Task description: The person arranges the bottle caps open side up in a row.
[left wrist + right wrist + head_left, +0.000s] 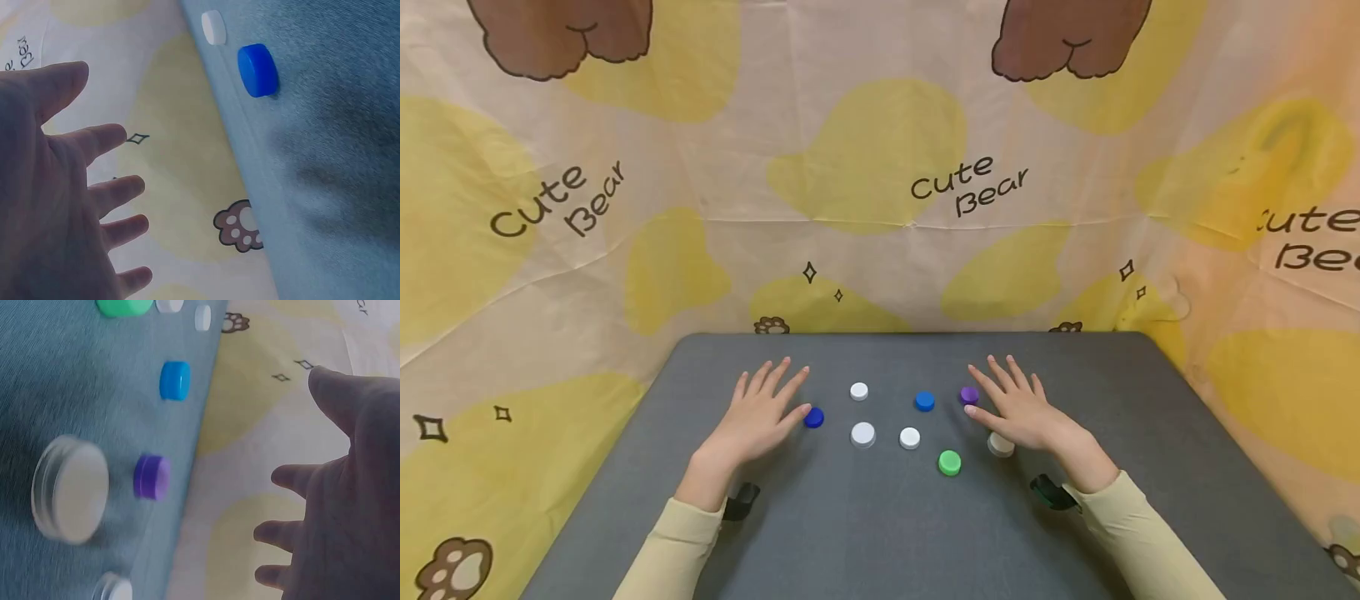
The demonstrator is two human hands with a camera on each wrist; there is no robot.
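My left hand (pixel 754 423) hovers over the left of the grey table with its fingers spread and nothing in its grasp. Its thumb lies nearest a dark blue bottle cap (pixel 815 417), apart from it in the left wrist view. Likewise spread, my right hand (pixel 1026 410) is above the table's right side, holding nothing. Near its fingers is a purple cap (pixel 969 396); below the palm sits a large whitish cap (pixel 1001 445), partly covered in the head view. The right wrist view also has a small white cap (pixel 116 589) at its bottom edge.
Between the hands are a far white cap (pixel 859 391), a larger white cap (pixel 863 434), another white cap (pixel 910 437), a blue cap (pixel 925 402) and a green cap (pixel 950 463). Behind the table (pixel 857 542) hangs a printed cloth (pixel 865 158).
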